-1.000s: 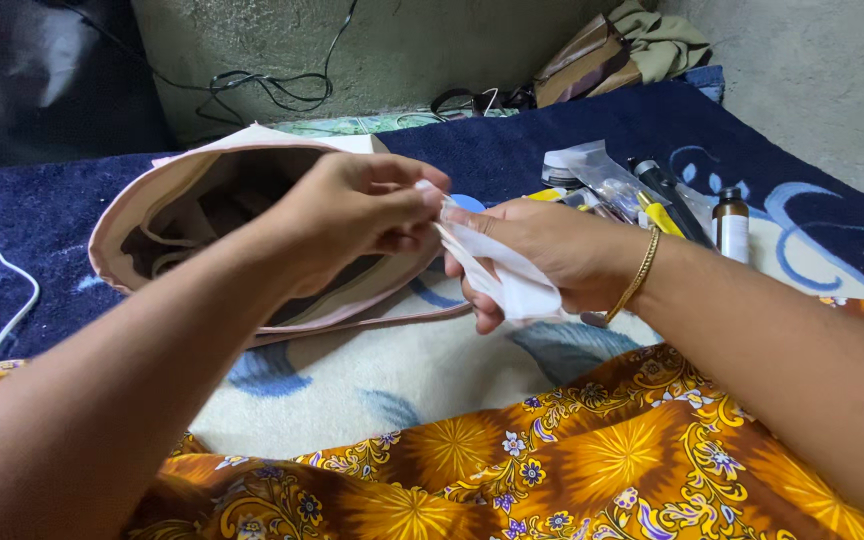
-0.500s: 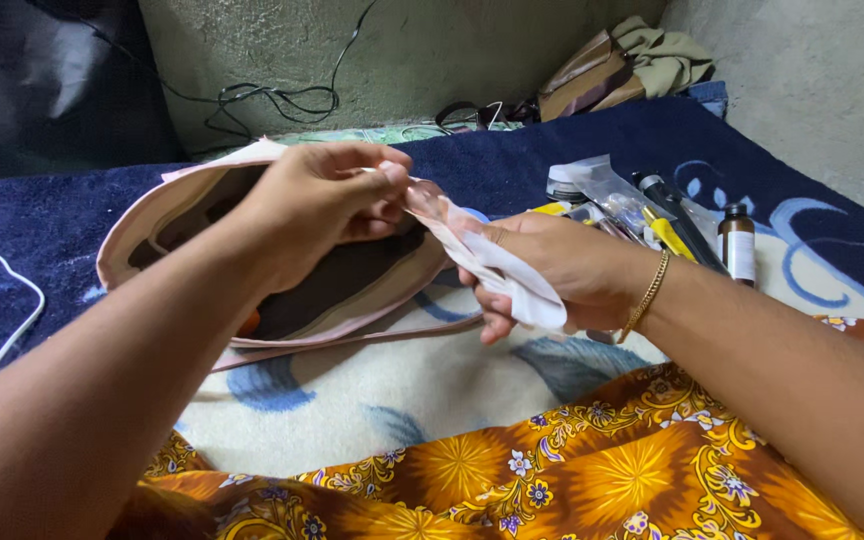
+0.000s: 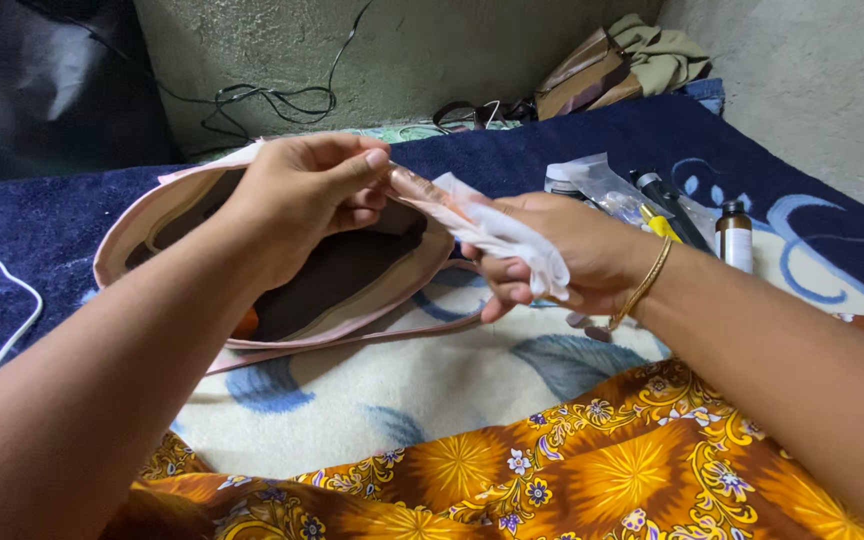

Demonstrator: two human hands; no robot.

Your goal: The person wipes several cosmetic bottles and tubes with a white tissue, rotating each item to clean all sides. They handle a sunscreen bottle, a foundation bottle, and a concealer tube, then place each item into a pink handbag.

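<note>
A pink handbag [image 3: 157,215] with a dark brown lining lies open on a patterned blanket. My left hand [image 3: 302,190] pinches the bag's pink strap [image 3: 417,190] near the bag's rim, thumb on top. My right hand [image 3: 562,255] holds a crumpled white tissue [image 3: 512,240] wrapped around the same strap, just to the right of my left hand. A gold bangle [image 3: 647,285] sits on my right wrist. A second loop of the strap runs flat along the blanket below the bag.
Past my right hand lie a clear plastic pouch [image 3: 587,180], a yellow tube [image 3: 660,222], a dark pen-like stick and a small brown bottle [image 3: 734,235]. Black cables, a folded brown bag and cloth rest by the back wall. An orange floral cloth [image 3: 512,470] covers my lap.
My left hand has lifted and pulled the strap up and left, away from the bag's opening. My right hand with the tissue stays on the strap, a little lower and further right.
</note>
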